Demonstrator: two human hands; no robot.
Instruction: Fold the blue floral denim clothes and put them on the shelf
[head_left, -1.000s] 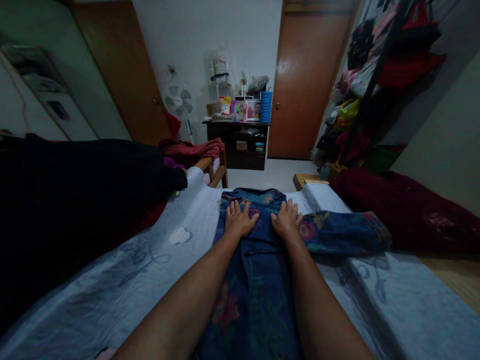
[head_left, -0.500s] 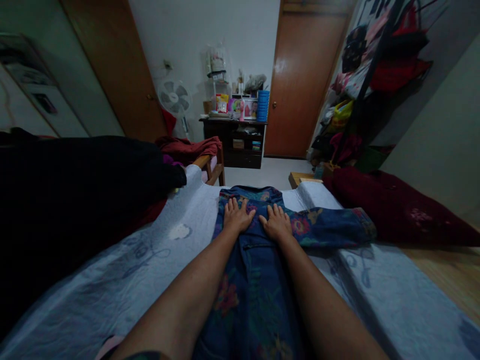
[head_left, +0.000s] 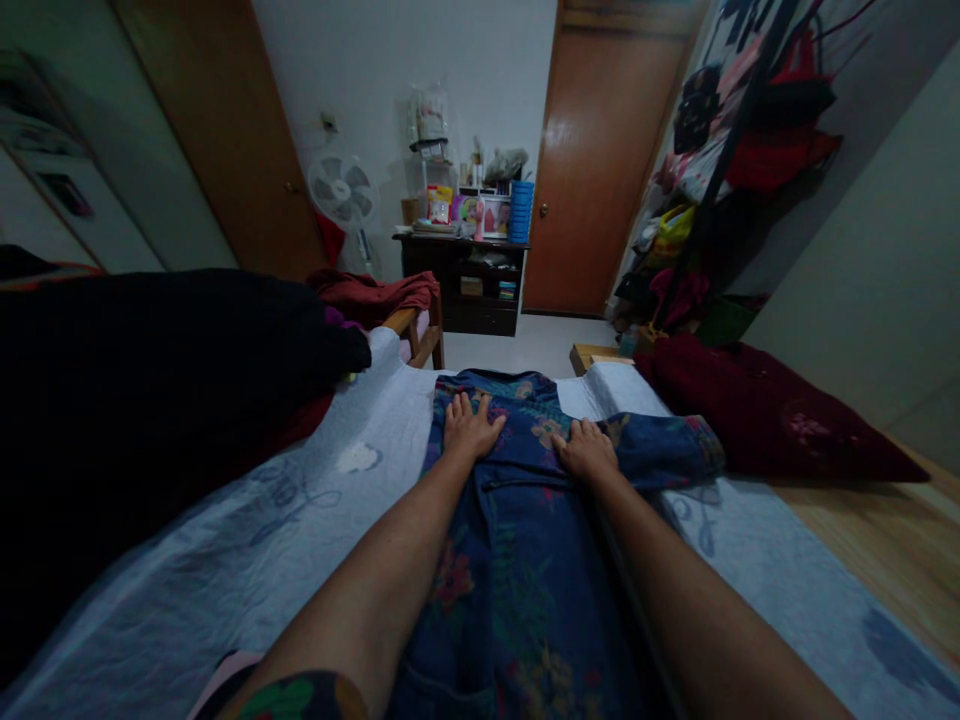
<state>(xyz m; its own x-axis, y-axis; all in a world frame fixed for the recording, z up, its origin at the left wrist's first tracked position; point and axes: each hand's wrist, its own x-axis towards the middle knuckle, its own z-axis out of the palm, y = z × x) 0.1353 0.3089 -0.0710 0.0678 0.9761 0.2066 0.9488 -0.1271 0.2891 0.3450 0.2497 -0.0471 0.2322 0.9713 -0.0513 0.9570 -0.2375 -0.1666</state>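
A dark blue flowered garment (head_left: 525, 560) is spread lengthwise on the bedsheet, its upper end near the far edge. One sleeve (head_left: 667, 448) stretches out to the right; I see no sleeve laid out on the left. My left hand (head_left: 471, 428) rests flat on the upper left part of the garment, fingers spread. Near the base of the right sleeve lies my right hand (head_left: 587, 450), palm down with its fingers somewhat apart. A crease crosses the cloth between the two hands.
Grey patterned bedsheet (head_left: 300, 540) lies under the garment. A large black cloth heap (head_left: 150, 400) fills the left side. At right is a maroon cushion (head_left: 772, 410) beside a wooden surface (head_left: 847, 530). Beyond stand a fan (head_left: 343, 190), a dark cabinet (head_left: 457, 285) and a door (head_left: 592, 170).
My right hand has slid to the right across the garment, from its upper middle to the base of the sleeve. My left hand stays in nearly the same place.
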